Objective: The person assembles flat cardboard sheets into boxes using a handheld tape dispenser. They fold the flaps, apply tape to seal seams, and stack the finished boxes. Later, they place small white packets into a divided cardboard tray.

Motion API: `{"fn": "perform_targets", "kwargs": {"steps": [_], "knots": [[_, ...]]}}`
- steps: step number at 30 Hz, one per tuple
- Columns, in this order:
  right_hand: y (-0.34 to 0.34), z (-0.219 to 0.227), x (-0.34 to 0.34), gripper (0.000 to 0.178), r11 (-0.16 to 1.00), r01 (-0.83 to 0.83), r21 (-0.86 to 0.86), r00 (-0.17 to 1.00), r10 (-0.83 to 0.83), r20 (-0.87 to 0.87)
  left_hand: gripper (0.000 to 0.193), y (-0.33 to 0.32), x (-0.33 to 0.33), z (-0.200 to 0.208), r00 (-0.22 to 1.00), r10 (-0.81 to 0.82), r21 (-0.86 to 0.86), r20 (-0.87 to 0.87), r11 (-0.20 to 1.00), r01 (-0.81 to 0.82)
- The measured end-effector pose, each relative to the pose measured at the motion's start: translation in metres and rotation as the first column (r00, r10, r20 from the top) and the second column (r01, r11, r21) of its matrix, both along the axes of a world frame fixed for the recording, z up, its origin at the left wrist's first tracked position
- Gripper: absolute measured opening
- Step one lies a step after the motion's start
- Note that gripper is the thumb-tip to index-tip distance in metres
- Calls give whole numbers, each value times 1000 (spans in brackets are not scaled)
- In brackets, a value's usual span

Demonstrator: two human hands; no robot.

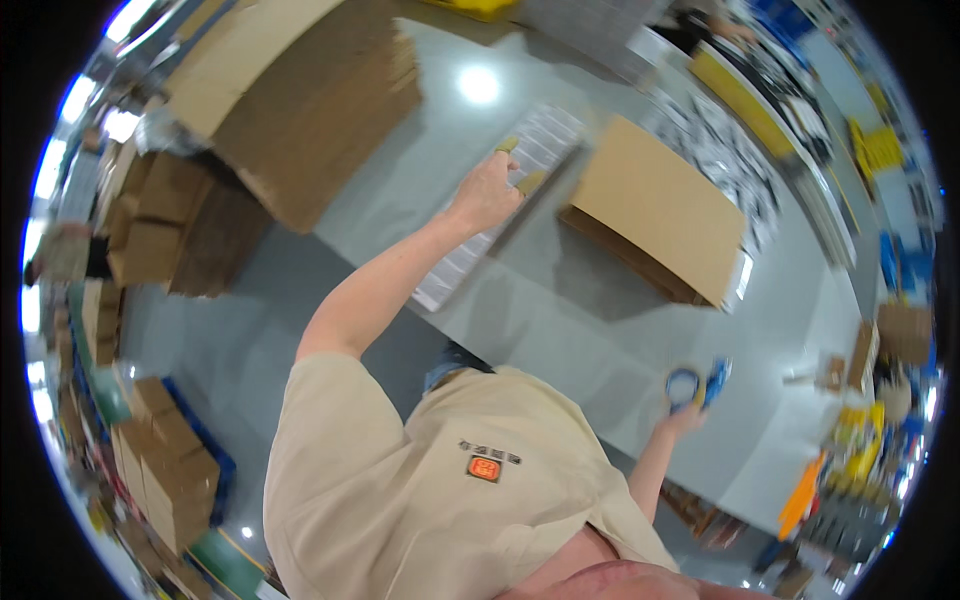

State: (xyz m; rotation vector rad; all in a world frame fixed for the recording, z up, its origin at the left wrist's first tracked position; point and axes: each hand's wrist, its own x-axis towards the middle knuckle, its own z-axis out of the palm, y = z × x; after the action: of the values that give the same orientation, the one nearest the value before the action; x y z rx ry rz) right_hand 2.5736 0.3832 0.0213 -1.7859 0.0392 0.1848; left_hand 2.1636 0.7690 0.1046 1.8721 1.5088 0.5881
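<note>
My left hand (488, 190) reaches out over a long white strip (548, 140) printed with rows of pale rectangles, lying on the grey table. Yellow covers sit on two of its fingertips, which point apart; whether they touch the strip I cannot tell. At the lower right, my right hand (685, 420) is closed on a blue tape dispenser (716, 380) with a roll of tape (682, 386), held above the table near its front edge. Between the hands, farther back, stands a brown cardboard box (660, 205).
A large brown cardboard carton (320, 110) stands at the far left of the table (570, 350). Silvery plastic packets (720, 150) are heaped behind the box. Stacked cartons (165, 460) stand on the floor at left. An orange item (800, 495) hangs at the right edge.
</note>
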Motion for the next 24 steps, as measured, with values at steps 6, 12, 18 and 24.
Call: {"fn": "perform_targets", "kwargs": {"steps": [6,12,18,24], "knots": [[-75,27,-50,45,928,-246,-281,967,254,-9,65,37,-154,140,810,532,792,-246,592,-148],[17,30,-95,59,737,-622,-263,762,648,13,58,52,-288,153,386,549,434,-742,831,-348],[66,56,-117,76,537,-787,-305,536,839,95,31,57,-311,167,735,379,402,-562,902,-158],[77,67,-135,78,513,-807,-291,521,852,57,21,70,-310,164,601,365,421,-711,906,-52]]}}
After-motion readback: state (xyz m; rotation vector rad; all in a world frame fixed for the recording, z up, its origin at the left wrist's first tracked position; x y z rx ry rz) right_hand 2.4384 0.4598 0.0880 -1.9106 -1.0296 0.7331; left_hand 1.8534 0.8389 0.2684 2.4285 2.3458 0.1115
